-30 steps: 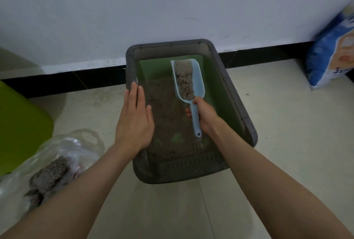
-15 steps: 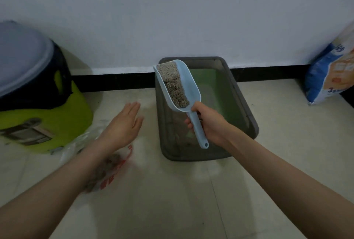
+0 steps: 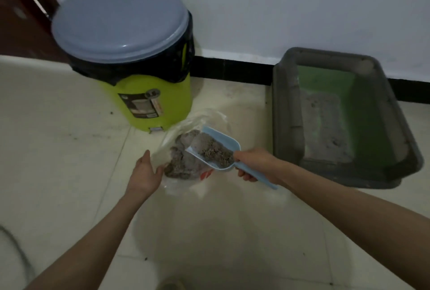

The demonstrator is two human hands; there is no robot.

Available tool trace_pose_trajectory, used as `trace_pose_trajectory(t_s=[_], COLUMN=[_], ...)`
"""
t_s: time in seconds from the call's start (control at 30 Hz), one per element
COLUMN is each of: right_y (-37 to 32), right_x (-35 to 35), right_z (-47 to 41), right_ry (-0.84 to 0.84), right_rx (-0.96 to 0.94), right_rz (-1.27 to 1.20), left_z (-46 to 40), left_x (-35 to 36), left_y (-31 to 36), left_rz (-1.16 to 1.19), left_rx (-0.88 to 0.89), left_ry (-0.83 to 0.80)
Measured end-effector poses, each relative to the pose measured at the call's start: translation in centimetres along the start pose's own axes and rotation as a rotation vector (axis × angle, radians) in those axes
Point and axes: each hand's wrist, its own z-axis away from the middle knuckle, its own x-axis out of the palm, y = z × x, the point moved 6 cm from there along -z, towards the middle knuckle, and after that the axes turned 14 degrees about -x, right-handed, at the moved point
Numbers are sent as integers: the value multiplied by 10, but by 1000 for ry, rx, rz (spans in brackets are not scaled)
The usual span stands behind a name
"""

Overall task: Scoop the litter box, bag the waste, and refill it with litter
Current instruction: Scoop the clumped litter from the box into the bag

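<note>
Head view: the right hand (image 3: 252, 165) grips the handle of a blue scoop (image 3: 215, 150) loaded with litter, held over a clear bag (image 3: 186, 150) of waste on the floor. The left hand (image 3: 145, 173), fingers relaxed, touches the bag's edge. The litter box (image 3: 286, 113) sits to the right, a green bin (image 3: 149, 94) behind.

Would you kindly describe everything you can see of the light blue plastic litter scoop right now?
The light blue plastic litter scoop is a deep, smooth, one-piece trough with a narrow flat handle. It carries a load of grey-brown clumped litter. The right hand grips the handle, whose end sticks out behind the hand. The scoop is held above the floor, open end pointing left over the clear plastic bag of waste, left of the litter box.
</note>
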Motion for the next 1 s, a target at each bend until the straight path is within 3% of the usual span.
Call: trace_pose_trajectory(t_s=[0.17, 0.3, 0.57, 0.67, 0.77, 0.87, 1.0], right_y=[-50, -87, -116, -110, -92, -72, -47], right_x=[13, 20, 21, 1, -32, -75, -140], right_z=[-13, -7, 11, 13, 20, 40, 73], right_ry=[-97, -141, -106, -53, -31, 67, 259], right_rx=[-131, -252, -441, -424, -373, -336, -316], right_rz=[450, 836, 1182, 1084, 718, 367, 146], left_z=[-1, 3, 0, 4, 14, 34, 71], left_x=[-15, -25, -29, -26, -25, -26, -17], left_y=[7, 8, -1, 5, 19, 50, 111], left_rz=[61, 110, 90, 51, 23, 20, -8], left_rx=[-54, -24, 5, 14, 45, 197, 474], left_ry=[185, 236, 199, 119, 52, 28, -5])
